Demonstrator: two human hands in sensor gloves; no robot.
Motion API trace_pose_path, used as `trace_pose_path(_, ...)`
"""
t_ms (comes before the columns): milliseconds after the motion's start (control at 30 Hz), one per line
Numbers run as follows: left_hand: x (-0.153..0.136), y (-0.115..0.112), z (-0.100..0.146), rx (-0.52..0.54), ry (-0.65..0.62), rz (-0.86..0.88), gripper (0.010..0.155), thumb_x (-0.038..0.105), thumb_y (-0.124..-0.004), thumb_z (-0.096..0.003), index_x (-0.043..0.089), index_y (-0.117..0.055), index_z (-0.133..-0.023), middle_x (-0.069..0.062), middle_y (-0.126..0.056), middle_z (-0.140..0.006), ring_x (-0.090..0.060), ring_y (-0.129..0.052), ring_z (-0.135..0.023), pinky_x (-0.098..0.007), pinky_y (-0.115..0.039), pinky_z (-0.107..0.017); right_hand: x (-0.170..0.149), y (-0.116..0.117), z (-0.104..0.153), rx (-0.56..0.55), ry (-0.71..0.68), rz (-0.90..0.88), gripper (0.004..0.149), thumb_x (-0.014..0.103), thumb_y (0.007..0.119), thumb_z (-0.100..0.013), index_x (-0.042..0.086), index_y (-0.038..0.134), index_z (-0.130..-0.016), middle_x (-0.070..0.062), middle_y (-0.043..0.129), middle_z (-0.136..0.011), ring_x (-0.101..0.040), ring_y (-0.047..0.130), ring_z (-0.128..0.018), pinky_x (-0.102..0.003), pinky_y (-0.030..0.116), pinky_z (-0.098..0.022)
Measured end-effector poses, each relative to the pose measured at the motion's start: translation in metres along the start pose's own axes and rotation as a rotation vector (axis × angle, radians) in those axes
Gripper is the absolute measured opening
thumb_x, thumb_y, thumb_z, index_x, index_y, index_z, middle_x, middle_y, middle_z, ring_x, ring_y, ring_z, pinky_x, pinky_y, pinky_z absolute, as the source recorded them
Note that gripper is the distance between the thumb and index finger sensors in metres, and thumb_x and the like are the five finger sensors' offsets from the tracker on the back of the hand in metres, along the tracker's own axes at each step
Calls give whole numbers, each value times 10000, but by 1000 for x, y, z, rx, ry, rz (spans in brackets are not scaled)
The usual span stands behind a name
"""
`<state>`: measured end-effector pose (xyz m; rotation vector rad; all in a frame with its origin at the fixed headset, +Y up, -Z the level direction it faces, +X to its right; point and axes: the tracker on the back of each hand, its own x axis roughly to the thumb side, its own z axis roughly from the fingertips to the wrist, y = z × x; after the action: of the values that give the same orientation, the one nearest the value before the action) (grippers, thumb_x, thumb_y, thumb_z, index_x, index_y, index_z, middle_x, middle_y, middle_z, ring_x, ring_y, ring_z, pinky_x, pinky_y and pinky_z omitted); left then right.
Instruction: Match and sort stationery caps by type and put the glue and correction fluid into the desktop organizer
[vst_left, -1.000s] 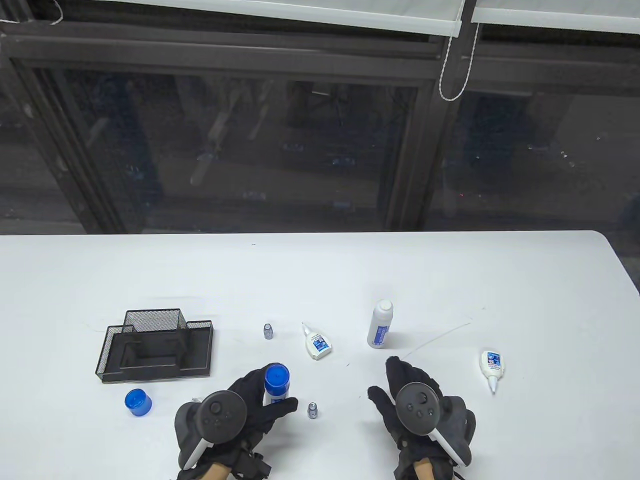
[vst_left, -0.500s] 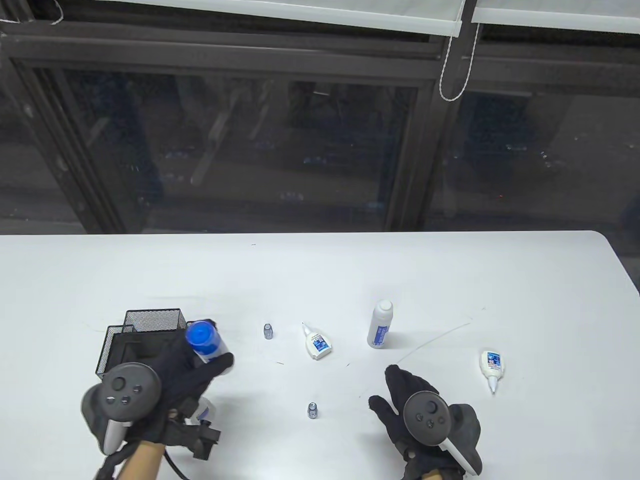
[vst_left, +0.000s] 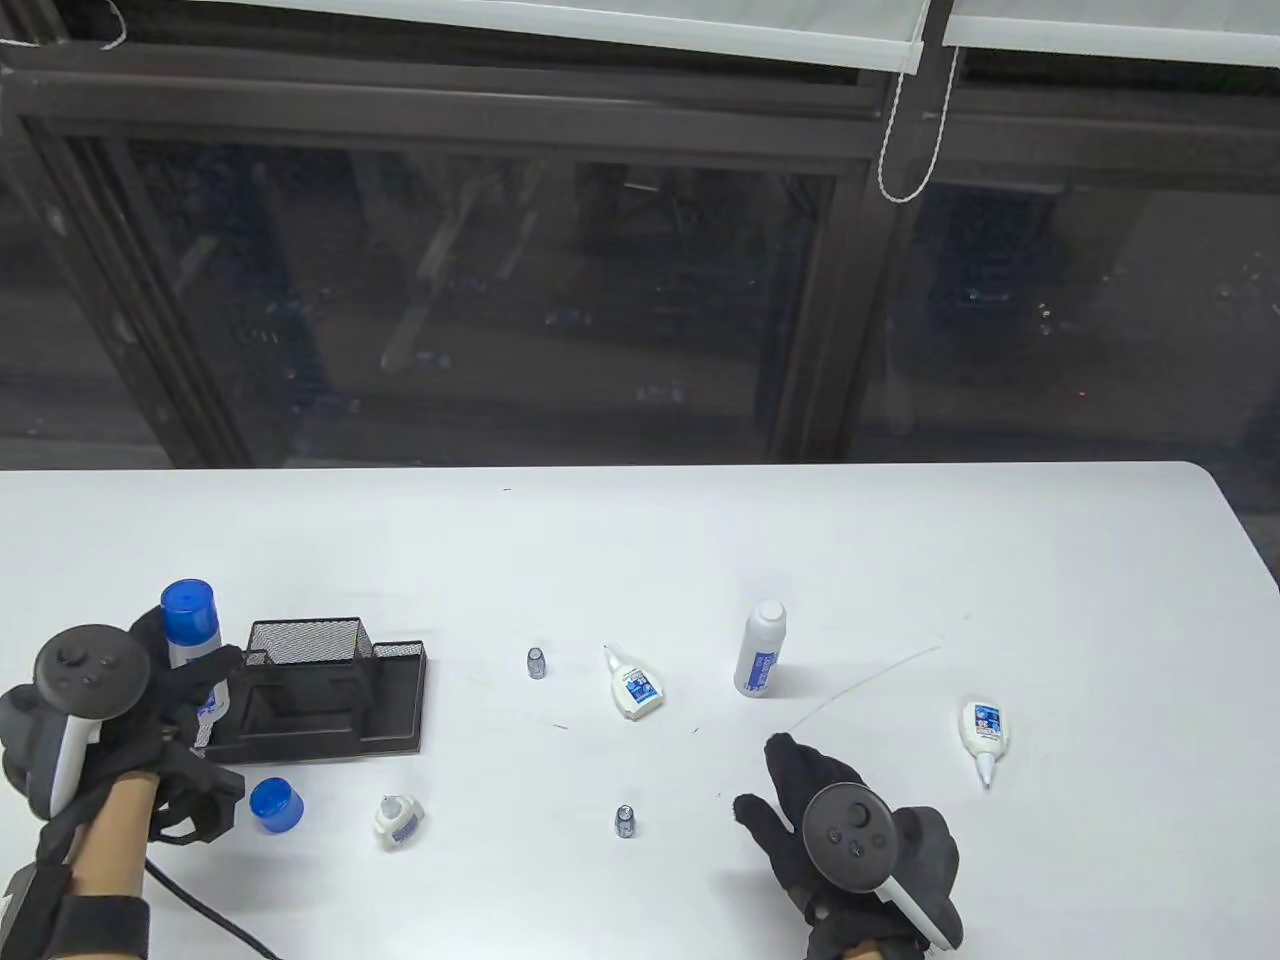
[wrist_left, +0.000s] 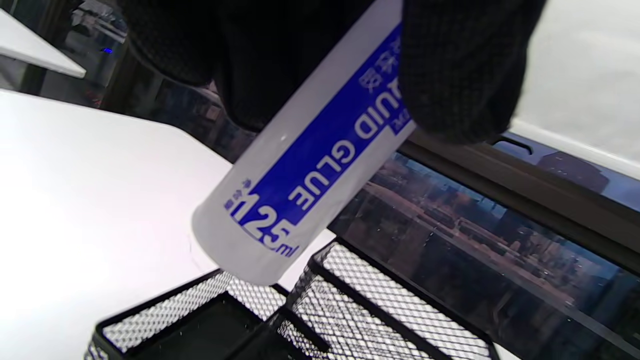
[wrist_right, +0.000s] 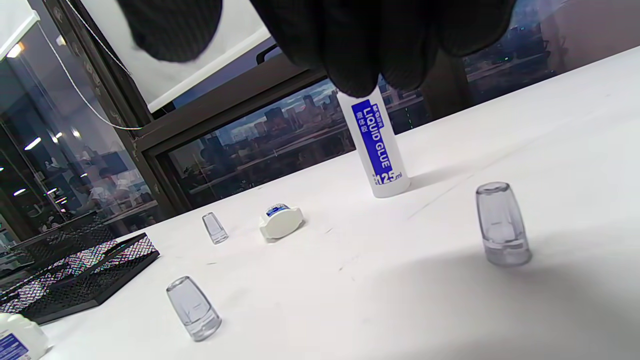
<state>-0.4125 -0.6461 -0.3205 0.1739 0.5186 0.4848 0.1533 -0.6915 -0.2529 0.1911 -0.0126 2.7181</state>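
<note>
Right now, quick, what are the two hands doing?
Left hand: grips the blue-capped glue bottle above the mesh organizer.
Right hand: open, fingers spread, holding nothing.

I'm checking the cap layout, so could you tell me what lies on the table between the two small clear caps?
In the table view, nothing lies between the far clear cap and the near clear cap: only bare table.

The white table (vst_left: 700, 540) carries a mesh organizer (vst_left: 320, 690), a loose blue cap (vst_left: 275, 804), three small correction bottles (vst_left: 632, 684), an uncapped glue bottle (vst_left: 760, 648) and clear caps (vst_left: 537, 662).
</note>
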Motion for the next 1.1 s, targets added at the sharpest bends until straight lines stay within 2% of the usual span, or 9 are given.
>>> trace_pose_path(233,-7,-33,-25,-44,67,-25,711,551,-891,-449,294,-646,-1065,-24,-829,-1061,-281,-952,-900,-529,-746,-686,-4,0,-2,20,7,-9,678,505,695,-511,159,597,-1087,-168,683,-1077,-424,676,-974,-599,558,-719)
trace_pose_path(500,-18,-52,-40,-64,102,27,697,529,-898,-452,323,-631,-1062,-19,-813,-1073,-257,-971,-890,-507,-762,-684,-3,0,-2,27,3,-1,676,502,695,-513,161,596,-1088,-169,682,-1079,-423,674,-977,-602,554,-720)
trace_pose_path(800,-32,-55,-39,-29,105,149,706,529,-874,-467,319,-587,-1076,-9,-788,-1082,-249,-979,-887,-467,-783,-686,-2,1,-2,41,-1,-2,676,502,695,-513,160,596,-1087,-167,682,-1079,-423,675,-976,-601,555,-720)
trace_pose_path(967,-35,-53,-36,-73,51,183,739,522,-849,-484,262,-546,-1105,-44,-733,-1126,-271,-934,-943,-489,-751,-700,-1,2,-2,46,-5,-1,677,503,694,-513,158,596,-1087,-167,681,-1080,-424,673,-977,-599,555,-722)
trace_pose_path(1100,-35,-40,-28,-67,23,181,806,543,-842,-482,226,-496,-1137,-81,-675,-1159,-302,-879,-983,-528,-712,-711,-1,3,-3,48,-8,-6,676,503,694,-512,161,596,-1087,-171,680,-1080,-422,674,-978,-596,552,-725)
